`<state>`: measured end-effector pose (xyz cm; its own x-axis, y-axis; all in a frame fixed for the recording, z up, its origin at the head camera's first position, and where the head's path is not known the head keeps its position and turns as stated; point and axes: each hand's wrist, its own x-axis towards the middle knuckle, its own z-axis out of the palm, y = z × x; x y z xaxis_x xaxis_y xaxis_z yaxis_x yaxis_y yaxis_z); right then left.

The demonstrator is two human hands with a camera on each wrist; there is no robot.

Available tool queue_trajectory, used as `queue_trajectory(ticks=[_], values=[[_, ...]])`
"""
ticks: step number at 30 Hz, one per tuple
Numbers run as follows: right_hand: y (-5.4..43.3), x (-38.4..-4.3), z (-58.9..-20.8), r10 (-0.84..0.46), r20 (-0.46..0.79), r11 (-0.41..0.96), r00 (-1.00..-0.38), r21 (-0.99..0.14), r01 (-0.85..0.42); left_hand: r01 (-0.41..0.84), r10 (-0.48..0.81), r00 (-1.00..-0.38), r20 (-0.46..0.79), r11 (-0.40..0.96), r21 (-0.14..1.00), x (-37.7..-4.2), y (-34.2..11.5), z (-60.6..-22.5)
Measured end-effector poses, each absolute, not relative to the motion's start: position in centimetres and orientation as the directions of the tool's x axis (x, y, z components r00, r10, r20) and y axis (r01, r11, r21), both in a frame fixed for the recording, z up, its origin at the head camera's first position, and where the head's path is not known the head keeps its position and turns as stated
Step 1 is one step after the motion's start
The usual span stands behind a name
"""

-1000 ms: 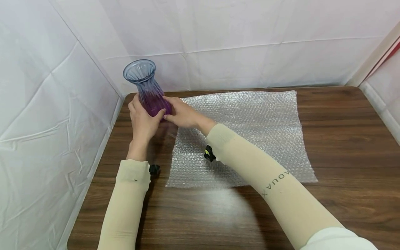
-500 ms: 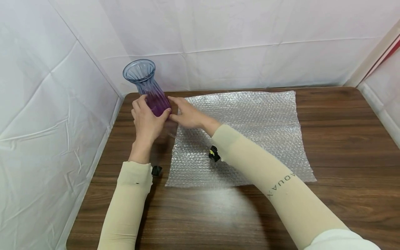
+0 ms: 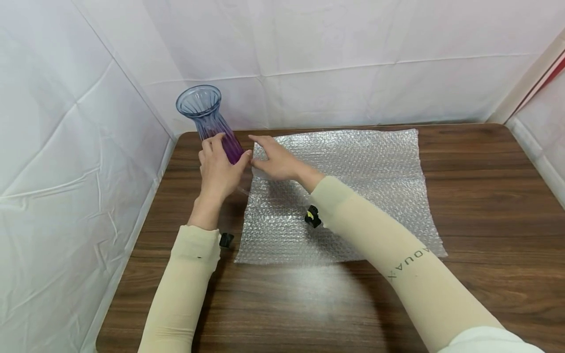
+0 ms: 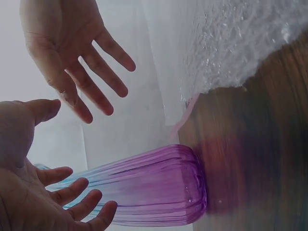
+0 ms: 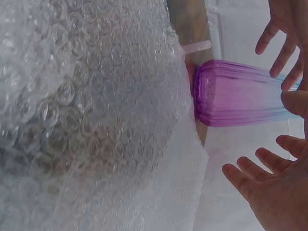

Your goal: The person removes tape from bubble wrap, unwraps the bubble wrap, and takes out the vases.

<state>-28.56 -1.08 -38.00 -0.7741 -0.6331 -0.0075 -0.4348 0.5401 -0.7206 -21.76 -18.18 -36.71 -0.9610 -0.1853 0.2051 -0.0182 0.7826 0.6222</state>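
Observation:
A ribbed glass vase (image 3: 207,120), blue at its flared mouth and purple at the base, stands upright at the table's back left. In the head view my left hand (image 3: 219,169) hovers in front of it and covers part of its lower body. The left wrist view shows that hand's fingers (image 4: 79,192) spread and apart from the glass. My right hand (image 3: 278,159) is to the right of the vase, over the left edge of the bubble wrap (image 3: 344,186), fingers loosely extended. Neither hand holds anything; their thumbs come close together.
The bubble wrap lies flat across the middle of the brown wooden table (image 3: 481,206). A small clear strip (image 5: 197,46) lies near the vase base, by the wrap's edge. White cloth (image 3: 335,63) hangs behind and on the left side.
Both hands have let go of the vase and shifted to the right, toward the bubble wrap. The vase and the bubble wrap stay in place.

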Motion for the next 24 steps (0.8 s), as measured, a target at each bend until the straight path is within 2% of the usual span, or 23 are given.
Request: queue_trajectory(ticks=[10,24], values=[[0.5,-28.9,-37.7,-0.605,-0.004,0.561,-0.796,-0.711,-0.423,0.022,-0.134,-0.967,0.216,0.802,0.596,-22.7,-17.3,-36.8],[3.9,-29.6,-37.8,-0.563,0.019,0.592,-0.826,-0.688,-0.419,0.037,-0.043,-0.992,0.12,0.804,0.593,-23.5,-15.6,-36.6]])
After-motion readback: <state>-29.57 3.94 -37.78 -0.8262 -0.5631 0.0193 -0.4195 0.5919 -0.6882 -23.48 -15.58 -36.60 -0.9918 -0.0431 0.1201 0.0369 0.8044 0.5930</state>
